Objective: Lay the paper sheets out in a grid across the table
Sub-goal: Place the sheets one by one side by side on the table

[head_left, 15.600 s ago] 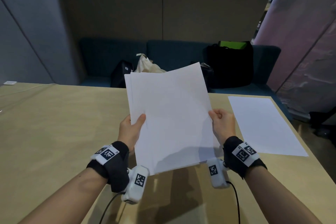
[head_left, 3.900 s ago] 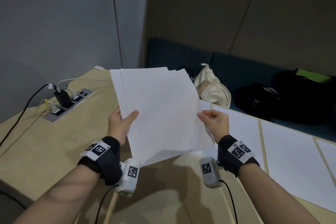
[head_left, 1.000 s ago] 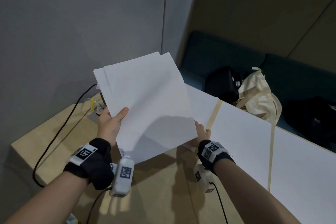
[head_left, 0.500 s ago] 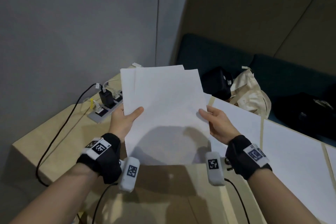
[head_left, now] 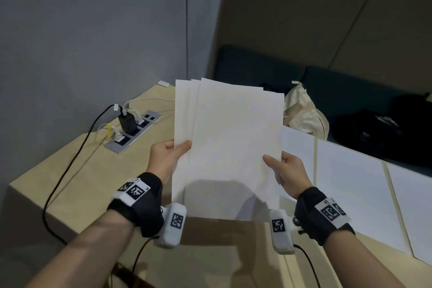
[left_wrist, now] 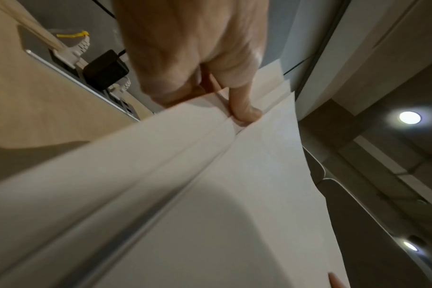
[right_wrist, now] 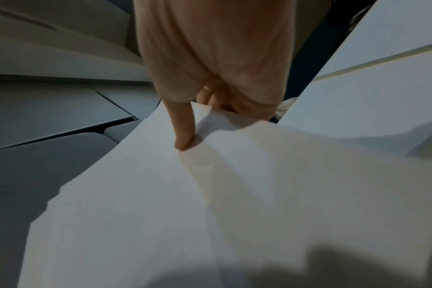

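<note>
Blank paper stack [head_left: 231, 147] between both hands [head_left: 225, 166]

Bare worktop [head_left: 77, 184] lies open at the near left; a socket strip [head_left: 134, 132] with plugs and cables blocks the far left; laid sheets [head_left: 350, 184] fill the right.

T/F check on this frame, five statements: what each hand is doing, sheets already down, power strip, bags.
1. Both hands hold the paper stack up off the table. True: left hand on its left edge, right hand on its right edge.
2. No sheets are on the table yet. False: laid sheets lie in a row at the right.
3. The power strip has a black adapter plugged in. True.
4. The right hand's grip is empty. False: its thumb and fingers pinch the stack's edge.
5. The cream bag sits on the table. False: it is on the sofa behind it.
</note>
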`<state>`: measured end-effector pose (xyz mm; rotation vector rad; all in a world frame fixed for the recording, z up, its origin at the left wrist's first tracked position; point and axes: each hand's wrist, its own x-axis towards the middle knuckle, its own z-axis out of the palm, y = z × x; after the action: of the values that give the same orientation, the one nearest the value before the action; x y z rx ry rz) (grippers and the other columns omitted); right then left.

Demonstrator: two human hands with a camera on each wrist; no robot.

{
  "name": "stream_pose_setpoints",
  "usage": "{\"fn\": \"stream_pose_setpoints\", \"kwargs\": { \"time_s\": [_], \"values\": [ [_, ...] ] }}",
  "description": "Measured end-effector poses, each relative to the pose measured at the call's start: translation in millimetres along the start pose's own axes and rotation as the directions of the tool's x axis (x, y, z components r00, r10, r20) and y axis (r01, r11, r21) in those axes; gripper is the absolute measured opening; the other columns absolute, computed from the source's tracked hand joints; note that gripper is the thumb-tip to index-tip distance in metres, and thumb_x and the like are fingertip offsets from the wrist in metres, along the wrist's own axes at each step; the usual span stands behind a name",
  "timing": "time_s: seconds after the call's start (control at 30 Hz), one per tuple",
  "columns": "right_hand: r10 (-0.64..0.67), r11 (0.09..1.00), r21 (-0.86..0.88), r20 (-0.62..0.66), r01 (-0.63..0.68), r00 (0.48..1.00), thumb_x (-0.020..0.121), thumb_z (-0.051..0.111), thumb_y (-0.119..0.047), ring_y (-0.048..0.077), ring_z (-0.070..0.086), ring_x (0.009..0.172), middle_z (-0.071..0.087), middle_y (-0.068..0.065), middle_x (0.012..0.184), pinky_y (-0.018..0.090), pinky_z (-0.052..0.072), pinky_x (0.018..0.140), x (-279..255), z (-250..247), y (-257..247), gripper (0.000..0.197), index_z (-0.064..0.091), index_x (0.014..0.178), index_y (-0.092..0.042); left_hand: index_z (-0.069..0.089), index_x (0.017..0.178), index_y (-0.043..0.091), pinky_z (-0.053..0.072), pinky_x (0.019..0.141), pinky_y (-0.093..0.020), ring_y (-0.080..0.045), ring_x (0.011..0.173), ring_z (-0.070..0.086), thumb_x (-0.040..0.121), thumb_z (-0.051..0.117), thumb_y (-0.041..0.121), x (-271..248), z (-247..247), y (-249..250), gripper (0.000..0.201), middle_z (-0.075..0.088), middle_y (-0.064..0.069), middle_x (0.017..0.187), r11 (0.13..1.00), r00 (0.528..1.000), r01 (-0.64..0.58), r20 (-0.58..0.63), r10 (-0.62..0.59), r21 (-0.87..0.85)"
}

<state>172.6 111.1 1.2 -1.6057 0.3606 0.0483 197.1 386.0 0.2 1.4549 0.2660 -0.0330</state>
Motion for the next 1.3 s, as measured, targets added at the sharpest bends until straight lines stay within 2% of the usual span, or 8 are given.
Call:
{"fn": "stream_pose_setpoints", "kwargs": {
  "time_s": [0.23, 0.33, 0.53, 0.63, 0.83, 1.03, 1.17, 1.3],
  "values": [
    [-0.098, 0.99, 0.09, -0.093, 0.106, 0.991, 0.091, 0.053, 0.0, 0.011, 0.065, 0.076, 0.067, -0.001, 0.088, 0.008, 0.051, 0.056, -24, -8, 4, 0.018, 0.058, 0.107, -0.005, 0.055, 0.079, 0.01, 0.036, 0.065, -0.027, -0.016, 0.07, 0.043, 0.083, 0.063, 0.034, -5, 13, -13, 0.026, 0.047, -0.006, 0.079, 0.997, 0.998, -0.065, 0.002, 0.065, 0.04],
    [-0.087, 0.983, 0.151, -0.131, 0.107, 0.988, 0.091, 0.05, 0.002, 0.003, 0.068, 0.066, 0.065, 0.004, 0.09, 0.009, 0.053, 0.058, -31, -11, 5, 0.024, 0.055, 0.115, -0.002, 0.048, 0.076, 0.012, 0.025, 0.049, -0.02, -0.013, 0.048, 0.03, 0.087, 0.06, 0.032, -3, 9, -19, 0.026, 0.03, -0.002, 0.066, 0.992, 0.999, -0.035, 0.028, 0.032, 0.123],
    [-0.056, 0.988, 0.117, -0.321, 0.098, 0.945, 0.091, 0.054, -0.004, 0.048, 0.061, 0.097, 0.064, 0.024, 0.116, 0.05, 0.048, 0.095, -42, -23, 13, 0.018, 0.058, 0.108, -0.004, 0.057, 0.077, 0.006, 0.036, 0.073, -0.032, -0.019, 0.076, 0.046, 0.085, 0.065, 0.023, -2, -32, -36, 0.02, 0.05, -0.01, 0.08, 0.969, 0.998, 0.025, -0.062, -0.01, 0.244],
    [-0.065, 0.993, 0.069, -0.384, 0.098, 0.921, 0.09, 0.054, -0.004, 0.036, 0.063, 0.099, 0.065, 0.017, 0.114, 0.042, 0.049, 0.095, -48, -28, 19, 0.019, 0.058, 0.108, -0.001, 0.06, 0.085, -0.02, 0.037, 0.074, -0.029, -0.01, 0.068, 0.057, 0.085, 0.064, 0.012, -7, -61, -51, 0.032, 0.056, -0.011, 0.073, 0.9, 0.986, 0.055, -0.167, 0.019, 0.431],
    [-0.024, 0.997, 0.05, -0.457, 0.053, 0.889, 0.09, 0.057, -0.015, 0.03, 0.051, 0.124, 0.049, 0.015, 0.139, 0.041, 0.039, 0.107, -63, -26, 34, 0.05, 0.042, 0.132, 0.007, 0.065, 0.101, -0.01, 0.042, 0.084, -0.036, -0.041, 0.103, 0.06, 0.083, 0.066, 0.012, -11, -82, -75, 0.028, 0.067, -0.028, 0.107, 0.695, 0.972, 0.166, -0.234, 0.002, 0.699],
    [-0.024, 0.999, 0.014, -0.491, 0.035, 0.871, 0.092, 0.05, -0.002, 0.021, 0.054, 0.093, 0.057, 0.009, 0.104, 0.027, 0.042, 0.085, -72, -31, 32, 0.028, 0.054, 0.118, 0.007, 0.037, 0.137, 0.002, 0.032, 0.104, -0.047, -0.041, 0.129, 0.038, 0.082, 0.066, 0.014, -12, -61, -71, 0.063, 0.041, -0.027, 0.139, 0.616, 0.963, 0.177, -0.263, 0.05, 0.767],
    [-0.028, 1.0, -0.013, -0.51, 0.025, 0.86, 0.091, 0.052, -0.005, 0.023, 0.055, 0.093, 0.059, 0.013, 0.104, 0.029, 0.042, 0.086, -71, -33, 38, 0.027, 0.055, 0.116, 0.005, 0.03, 0.143, 0.019, 0.019, 0.112, -0.045, -0.032, 0.139, 0.024, 0.084, 0.061, 0.035, -37, -28, -66, 0.069, 0.025, -0.012, 0.151, 0.399, 0.995, -0.055, 0.018, 0.095, 0.915],
    [-0.024, 1.0, -0.02, -0.52, 0.015, 0.854, 0.091, 0.052, -0.004, 0.023, 0.054, 0.093, 0.059, 0.013, 0.104, 0.028, 0.042, 0.086, -71, -35, 42, 0.027, 0.055, 0.116, 0.005, 0.005, 0.149, 0.036, 0.005, 0.114, -0.059, -0.033, 0.148, -0.005, 0.077, 0.053, 0.066, -55, -12, -88, 0.092, -0.008, -0.003, 0.161, 0.218, 0.933, -0.162, 0.221, -0.283, 0.962]
  ]
}}
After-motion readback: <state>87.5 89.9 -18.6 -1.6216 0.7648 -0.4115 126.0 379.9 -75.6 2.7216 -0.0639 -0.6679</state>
